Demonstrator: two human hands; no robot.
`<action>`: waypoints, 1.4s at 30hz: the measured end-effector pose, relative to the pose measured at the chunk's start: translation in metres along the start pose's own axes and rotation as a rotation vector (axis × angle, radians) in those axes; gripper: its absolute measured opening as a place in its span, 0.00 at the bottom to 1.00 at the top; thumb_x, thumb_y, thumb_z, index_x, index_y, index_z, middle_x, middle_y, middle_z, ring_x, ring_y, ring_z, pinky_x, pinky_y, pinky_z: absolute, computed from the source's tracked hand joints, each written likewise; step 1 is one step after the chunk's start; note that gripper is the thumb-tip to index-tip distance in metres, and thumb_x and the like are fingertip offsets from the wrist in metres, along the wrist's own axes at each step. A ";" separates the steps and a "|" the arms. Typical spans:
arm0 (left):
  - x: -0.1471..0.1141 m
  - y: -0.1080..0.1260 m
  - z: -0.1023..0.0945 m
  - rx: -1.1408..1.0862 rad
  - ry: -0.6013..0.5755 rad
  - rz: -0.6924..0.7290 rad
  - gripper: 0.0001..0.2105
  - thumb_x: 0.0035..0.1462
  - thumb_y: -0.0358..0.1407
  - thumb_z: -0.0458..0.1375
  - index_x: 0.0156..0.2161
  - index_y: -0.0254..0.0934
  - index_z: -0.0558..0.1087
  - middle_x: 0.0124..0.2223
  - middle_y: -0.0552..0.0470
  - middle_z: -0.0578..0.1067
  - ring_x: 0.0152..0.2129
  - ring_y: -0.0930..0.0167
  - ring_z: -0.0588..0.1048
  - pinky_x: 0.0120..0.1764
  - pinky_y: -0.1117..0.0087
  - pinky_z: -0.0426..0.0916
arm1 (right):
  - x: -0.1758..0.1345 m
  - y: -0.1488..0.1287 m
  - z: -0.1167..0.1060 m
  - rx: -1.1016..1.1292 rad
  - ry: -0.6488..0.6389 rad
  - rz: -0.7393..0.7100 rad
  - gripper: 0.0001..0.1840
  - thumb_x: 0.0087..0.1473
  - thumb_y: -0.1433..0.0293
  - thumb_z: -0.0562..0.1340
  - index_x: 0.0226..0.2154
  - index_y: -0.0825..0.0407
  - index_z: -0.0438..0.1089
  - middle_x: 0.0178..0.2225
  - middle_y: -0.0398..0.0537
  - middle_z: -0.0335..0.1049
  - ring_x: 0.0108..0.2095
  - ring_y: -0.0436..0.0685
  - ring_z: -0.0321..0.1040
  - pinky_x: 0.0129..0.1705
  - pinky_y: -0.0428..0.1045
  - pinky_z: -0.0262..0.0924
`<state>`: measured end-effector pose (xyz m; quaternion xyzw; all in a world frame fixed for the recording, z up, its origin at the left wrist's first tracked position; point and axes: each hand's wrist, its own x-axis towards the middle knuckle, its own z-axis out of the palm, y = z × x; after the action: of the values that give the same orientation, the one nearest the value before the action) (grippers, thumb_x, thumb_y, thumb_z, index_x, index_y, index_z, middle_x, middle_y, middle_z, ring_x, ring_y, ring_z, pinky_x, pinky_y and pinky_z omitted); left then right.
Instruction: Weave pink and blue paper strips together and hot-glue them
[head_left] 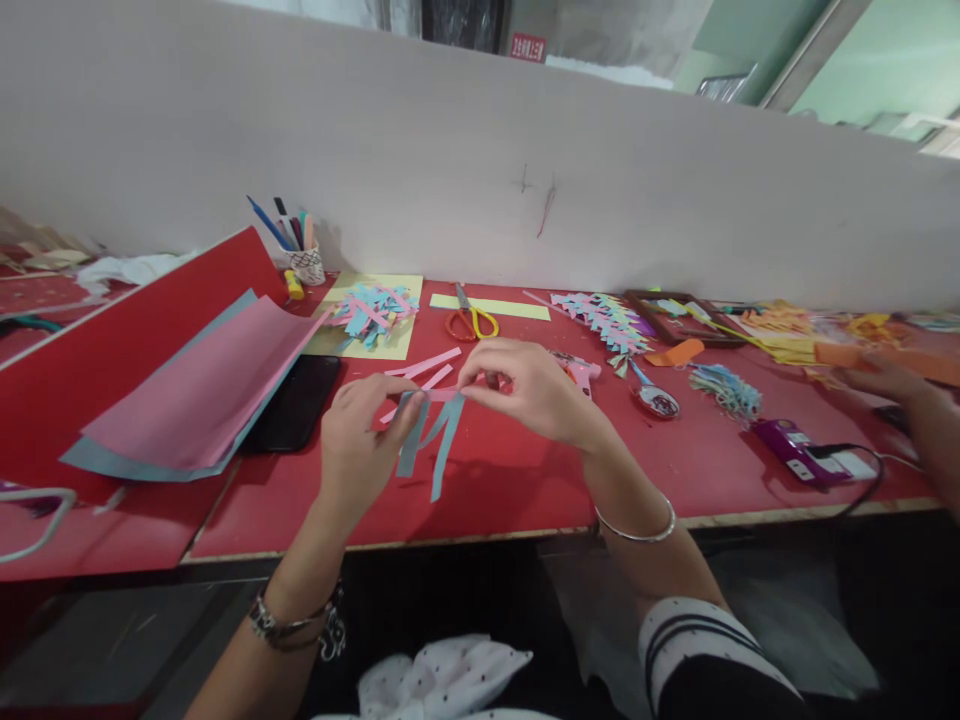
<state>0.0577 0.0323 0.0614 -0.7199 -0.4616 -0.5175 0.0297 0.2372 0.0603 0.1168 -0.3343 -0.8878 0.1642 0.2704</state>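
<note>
Both hands hold up a small piece of folded paper strips above the red table (517, 490). Its light blue strips (445, 450) hang down, and a pink strip (442, 394) runs across between the fingers. My left hand (360, 430) pinches the left end between thumb and fingers. On the right end, my right hand (532, 390) closes thumb and forefinger. Loose pink strips (427, 365) lie on the table just behind the held piece. Farther back are scissors (471, 320) with red and yellow handles.
Pink and blue paper sheets (195, 390) lean at left by a black phone (296, 405). A pile of cut strips (375, 310) sits behind. Right are a woven paper chain (604, 320), a spoon (656, 400), a purple device (802, 455) and another person's hand (885, 380) by orange paper.
</note>
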 end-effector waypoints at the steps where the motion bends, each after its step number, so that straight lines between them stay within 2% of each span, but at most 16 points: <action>1: 0.000 0.000 0.000 0.002 -0.004 -0.005 0.06 0.54 0.34 0.52 0.27 0.39 0.67 0.25 0.57 0.74 0.24 0.73 0.72 0.31 0.72 0.64 | 0.000 0.001 0.000 -0.006 -0.006 -0.003 0.05 0.51 0.72 0.57 0.27 0.54 0.66 0.28 0.44 0.64 0.26 0.46 0.57 0.31 0.44 0.52; 8: -0.001 0.001 0.001 0.008 -0.013 -0.007 0.05 0.54 0.34 0.52 0.27 0.40 0.68 0.25 0.58 0.74 0.23 0.74 0.71 0.30 0.73 0.63 | 0.000 -0.001 0.001 -0.007 -0.001 -0.002 0.05 0.52 0.72 0.55 0.28 0.54 0.65 0.30 0.44 0.64 0.29 0.47 0.58 0.33 0.44 0.53; 23: 0.001 0.005 0.004 -0.006 -0.016 -0.015 0.07 0.54 0.36 0.52 0.27 0.39 0.68 0.23 0.58 0.73 0.22 0.74 0.70 0.29 0.73 0.62 | 0.005 -0.008 0.004 0.011 0.025 -0.037 0.05 0.52 0.71 0.55 0.26 0.54 0.63 0.28 0.43 0.60 0.26 0.46 0.54 0.29 0.43 0.50; 34: 0.002 0.005 0.000 -0.054 -0.056 -0.096 0.06 0.53 0.35 0.53 0.27 0.39 0.69 0.22 0.58 0.69 0.18 0.76 0.63 0.23 0.74 0.59 | 0.004 -0.004 0.004 -0.002 -0.005 -0.037 0.04 0.53 0.71 0.56 0.31 0.53 0.66 0.33 0.46 0.63 0.34 0.50 0.60 0.36 0.46 0.55; 42: 0.003 0.007 0.001 -0.128 -0.070 -0.105 0.06 0.52 0.35 0.52 0.26 0.39 0.68 0.22 0.58 0.71 0.16 0.77 0.64 0.22 0.75 0.60 | 0.004 -0.006 0.003 0.000 -0.046 -0.023 0.06 0.53 0.72 0.56 0.29 0.54 0.69 0.32 0.45 0.63 0.33 0.49 0.60 0.36 0.45 0.54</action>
<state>0.0632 0.0307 0.0668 -0.7129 -0.4652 -0.5213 -0.0598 0.2297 0.0583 0.1192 -0.3203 -0.8976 0.1685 0.2518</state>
